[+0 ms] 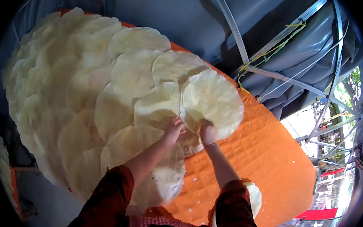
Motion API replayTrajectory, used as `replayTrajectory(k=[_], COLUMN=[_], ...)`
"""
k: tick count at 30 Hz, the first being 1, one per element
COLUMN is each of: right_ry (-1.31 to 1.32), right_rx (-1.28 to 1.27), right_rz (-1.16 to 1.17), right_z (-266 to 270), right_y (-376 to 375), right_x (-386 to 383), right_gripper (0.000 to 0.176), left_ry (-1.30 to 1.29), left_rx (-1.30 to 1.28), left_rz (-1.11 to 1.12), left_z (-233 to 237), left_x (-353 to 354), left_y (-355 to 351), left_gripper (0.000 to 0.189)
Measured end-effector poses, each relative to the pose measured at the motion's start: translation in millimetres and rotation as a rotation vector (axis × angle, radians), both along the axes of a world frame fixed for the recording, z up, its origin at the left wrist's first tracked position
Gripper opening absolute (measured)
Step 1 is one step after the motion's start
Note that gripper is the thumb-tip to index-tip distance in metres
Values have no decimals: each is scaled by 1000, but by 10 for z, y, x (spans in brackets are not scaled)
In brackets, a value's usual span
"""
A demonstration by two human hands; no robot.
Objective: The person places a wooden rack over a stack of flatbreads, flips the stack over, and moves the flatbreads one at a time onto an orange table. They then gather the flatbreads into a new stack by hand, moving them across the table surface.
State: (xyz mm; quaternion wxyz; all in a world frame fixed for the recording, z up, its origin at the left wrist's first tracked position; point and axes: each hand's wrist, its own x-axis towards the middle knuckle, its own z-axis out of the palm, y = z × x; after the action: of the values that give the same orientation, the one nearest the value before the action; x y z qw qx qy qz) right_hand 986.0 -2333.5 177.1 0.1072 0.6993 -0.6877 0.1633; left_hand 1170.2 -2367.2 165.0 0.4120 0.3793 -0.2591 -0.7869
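Note:
A thin, round, pale flatbread sheet (213,103) lies tilted over the right end of the overlapping sheets. My right hand (208,133) is closed on its near edge, thumb and fingers pressed together. My left hand (175,129) is just to the left, fingers curled in beside the same sheet's lower left edge. Whether the left fingers pinch anything is hidden. Below the hands, a smaller piece of another sheet (191,145) shows. Close to my left forearm lies a further round sheet (167,184).
Many overlapping pale sheets (68,83) cover the left of the orange quilted surface (269,159). Another sheet (254,197) is partly hidden by my right sleeve. Metal frame bars (286,80), yellow cords (271,52) and grey tarpaulin (174,10) border the far side.

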Motion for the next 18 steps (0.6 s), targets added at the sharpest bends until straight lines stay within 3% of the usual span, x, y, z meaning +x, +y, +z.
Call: replayTrajectory(k=[1, 3, 6, 9, 10, 14, 16, 17, 18], right_ry=[-70, -188, -162, -60, -8, -95, -13, 176, 35], right_rx=[-117, -108, -91, -80, -58, 1, -74, 100, 157], right_rz=[78, -11, 68, -26, -49, -6, 31, -176, -26], right_z=[-163, -112, -4, 245, 190, -402, -466, -498, -405], right_y=[13, 19, 2, 22, -6, -236, -394, -542, -724], right_x=[56, 200, 295, 525, 507, 96, -262, -449, -738], right_gripper=[25, 24, 33, 44, 59, 55, 41, 32, 25], left_ry=[-8, -15, -82, -79, -70, 18, -198, -324, -581], left_rx=[-20, -45, -46, -67, -75, -177, -392, -478, -558], left_rz=[-23, -71, -86, -114, -116, -226, -150, -114, -7], left_z=[-4, 11, 60, 155, 201, 505, 578, 572, 559], left_x=[14, 32, -21, -61, -60, 189, 623, 939, 1332], left_y=[-63, -121, -158, -173, -151, 77, 487, 725, 1005], left_gripper=[45, 45, 54, 60, 61, 61, 59, 59, 57])
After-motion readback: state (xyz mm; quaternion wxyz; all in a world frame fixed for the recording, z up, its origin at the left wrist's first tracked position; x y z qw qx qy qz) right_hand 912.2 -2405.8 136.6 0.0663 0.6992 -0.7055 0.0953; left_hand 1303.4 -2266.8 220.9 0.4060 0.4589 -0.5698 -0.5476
